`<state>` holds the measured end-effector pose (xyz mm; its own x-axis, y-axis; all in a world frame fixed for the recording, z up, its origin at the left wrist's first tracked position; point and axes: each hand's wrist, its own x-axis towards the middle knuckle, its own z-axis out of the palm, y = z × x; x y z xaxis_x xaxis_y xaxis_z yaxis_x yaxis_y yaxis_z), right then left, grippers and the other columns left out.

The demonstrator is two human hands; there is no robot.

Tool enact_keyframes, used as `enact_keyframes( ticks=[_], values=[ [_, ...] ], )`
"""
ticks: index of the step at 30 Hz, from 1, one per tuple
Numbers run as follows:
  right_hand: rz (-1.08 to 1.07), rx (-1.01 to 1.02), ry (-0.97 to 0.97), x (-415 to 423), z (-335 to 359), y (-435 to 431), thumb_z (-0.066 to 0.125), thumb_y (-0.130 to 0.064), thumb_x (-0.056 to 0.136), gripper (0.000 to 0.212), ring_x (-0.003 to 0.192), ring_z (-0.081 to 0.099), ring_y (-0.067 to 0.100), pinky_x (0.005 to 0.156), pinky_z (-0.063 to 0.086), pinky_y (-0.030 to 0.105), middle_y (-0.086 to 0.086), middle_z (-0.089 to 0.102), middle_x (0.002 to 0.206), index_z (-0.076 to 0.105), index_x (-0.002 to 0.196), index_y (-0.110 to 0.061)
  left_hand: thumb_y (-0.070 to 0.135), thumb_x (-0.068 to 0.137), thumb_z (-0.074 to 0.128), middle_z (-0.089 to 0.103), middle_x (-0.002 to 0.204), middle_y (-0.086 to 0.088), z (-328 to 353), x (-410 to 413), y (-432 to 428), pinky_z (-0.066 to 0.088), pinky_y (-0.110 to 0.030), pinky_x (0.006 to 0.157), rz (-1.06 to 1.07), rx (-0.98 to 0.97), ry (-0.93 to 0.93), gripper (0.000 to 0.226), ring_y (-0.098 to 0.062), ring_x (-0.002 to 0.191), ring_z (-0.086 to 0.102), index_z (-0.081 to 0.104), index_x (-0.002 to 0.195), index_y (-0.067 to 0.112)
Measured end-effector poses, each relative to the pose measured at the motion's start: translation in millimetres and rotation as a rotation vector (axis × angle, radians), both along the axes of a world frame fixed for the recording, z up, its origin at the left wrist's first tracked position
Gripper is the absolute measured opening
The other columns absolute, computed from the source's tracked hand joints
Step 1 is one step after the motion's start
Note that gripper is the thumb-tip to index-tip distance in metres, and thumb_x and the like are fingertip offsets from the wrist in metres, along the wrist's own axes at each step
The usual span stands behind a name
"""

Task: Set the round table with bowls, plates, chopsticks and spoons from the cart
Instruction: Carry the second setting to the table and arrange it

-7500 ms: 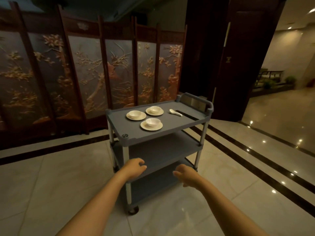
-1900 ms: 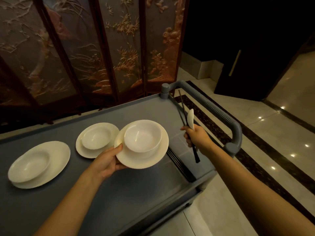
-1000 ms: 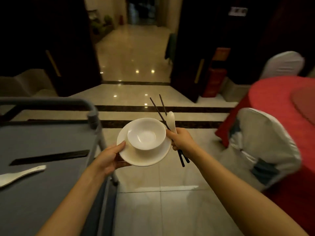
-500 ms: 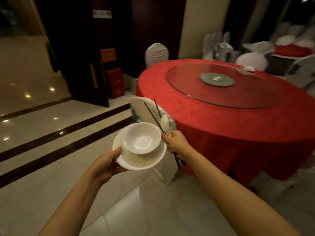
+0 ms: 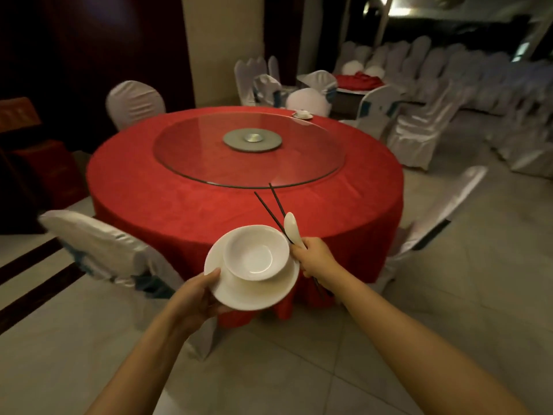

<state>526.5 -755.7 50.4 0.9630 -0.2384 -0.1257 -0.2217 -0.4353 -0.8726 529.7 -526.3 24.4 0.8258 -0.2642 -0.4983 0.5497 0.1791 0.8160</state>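
left hand [image 5: 194, 298] closed on near-left rim of white plate [image 5: 239, 292], carried short of the round table's [image 5: 179, 199] near edge | white bowl [image 5: 256, 252] sits loose on plate, may slide if tilted | right hand [image 5: 317, 259] fisted round black chopsticks [image 5: 273, 206] and white spoon [image 5: 291, 227]; bundle could slip.

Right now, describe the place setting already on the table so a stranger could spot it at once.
Find the round table with the red cloth and the glass turntable in its middle. On the far right edge, beyond the glass, sits a small white bowl on a plate. It is the only crockery resting on the cloth.
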Motion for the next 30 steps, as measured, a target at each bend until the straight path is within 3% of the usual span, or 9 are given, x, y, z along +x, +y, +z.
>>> enact_keyframes(
  ticks=[12, 15, 19, 24, 27, 30],
  values=[
    [-0.233, -0.01, 0.022, 50, -17, -178, 0.054, -0.022, 0.091, 0.023, 0.047, 0.046, 0.014, 0.041, 0.037, 0.025, 0.002, 0.052, 0.06, 0.056, 0.068, -0.018, 0.021, 0.096, 0.045, 0.065, 0.1, -0.008, -13, 102, -187, 0.06, -0.038, 0.052, -0.221, 0.014, 0.045, 0.028, -0.024, 0.088, 0.063, 0.048, 0.124, 0.013],
    [-0.268, -0.02, 0.034, 79, -22, -226, 0.055, -0.023, 0.091, 0.017, 0.045, 0.045, 0.013, 0.042, 0.035, 0.024, 0.0, 0.051, 0.058, 0.06, 0.08, -0.012, 0.02, 0.096, 0.046, 0.064, 0.1, -0.009, -16, 137, -238, 0.06, -0.04, 0.054, -0.246, 0.033, 0.036, 0.028, -0.025, 0.088, 0.063, 0.047, 0.123, 0.013],
    [-0.307, -0.054, 0.054, 119, -31, -289, 0.055, -0.024, 0.091, 0.022, 0.049, 0.044, 0.011, 0.048, 0.034, 0.026, -0.002, 0.051, 0.057, 0.063, 0.083, -0.005, 0.017, 0.097, 0.044, 0.061, 0.093, -0.007, -13, 178, -304, 0.057, -0.033, 0.043, -0.261, 0.067, 0.005, 0.019, -0.022, 0.082, 0.06, 0.05, 0.115, 0.013],
    [-0.35, -0.036, 0.045, 158, -39, -359, 0.055, -0.025, 0.09, 0.026, 0.048, 0.043, 0.01, 0.05, 0.033, 0.028, -0.003, 0.049, 0.054, 0.057, 0.067, -0.014, 0.016, 0.097, 0.045, 0.063, 0.092, -0.005, -17, 225, -375, 0.054, -0.026, 0.048, -0.3, 0.143, -0.053, 0.02, -0.017, 0.08, 0.06, 0.053, 0.114, 0.011],
    [-0.338, -0.05, 0.058, 182, -45, -400, 0.054, -0.027, 0.09, 0.027, 0.049, 0.044, 0.011, 0.051, 0.033, 0.029, -0.003, 0.049, 0.055, 0.057, 0.068, -0.013, 0.014, 0.096, 0.045, 0.064, 0.09, -0.006, -22, 250, -416, 0.052, -0.031, 0.059, -0.309, 0.186, -0.079, 0.021, -0.017, 0.079, 0.06, 0.054, 0.115, 0.007],
    [-0.33, -0.067, 0.062, 211, -54, -446, 0.056, -0.025, 0.09, 0.033, 0.048, 0.043, 0.011, 0.05, 0.033, 0.028, -0.004, 0.048, 0.053, 0.049, 0.058, -0.02, 0.014, 0.096, 0.046, 0.064, 0.091, -0.006, -32, 273, -459, 0.05, -0.031, 0.06, -0.294, 0.211, -0.097, 0.02, -0.018, 0.08, 0.061, 0.055, 0.112, 0.007]
  ],
)
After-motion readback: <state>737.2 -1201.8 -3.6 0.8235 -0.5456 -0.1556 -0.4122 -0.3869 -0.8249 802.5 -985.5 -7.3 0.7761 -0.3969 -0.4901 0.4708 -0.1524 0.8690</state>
